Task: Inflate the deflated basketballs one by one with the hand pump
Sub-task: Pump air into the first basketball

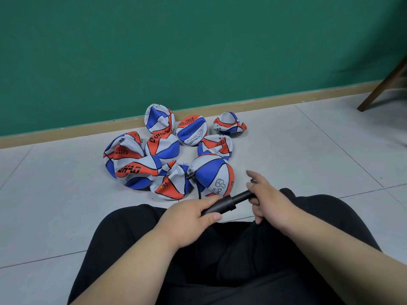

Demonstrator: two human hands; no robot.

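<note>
A black hand pump lies across my lap. My left hand grips its barrel. My right hand holds the handle end, with the index finger stretched out. A thin black hose runs from the pump to the valve of a rounded red, white and blue basketball on the floor just ahead. Several crumpled, deflated balls of the same colours lie behind it and to its left.
I sit on a grey tiled floor with my black-trousered legs in front. A green wall with a tan skirting board stands behind the balls. A brown wooden furniture leg slants at the far right.
</note>
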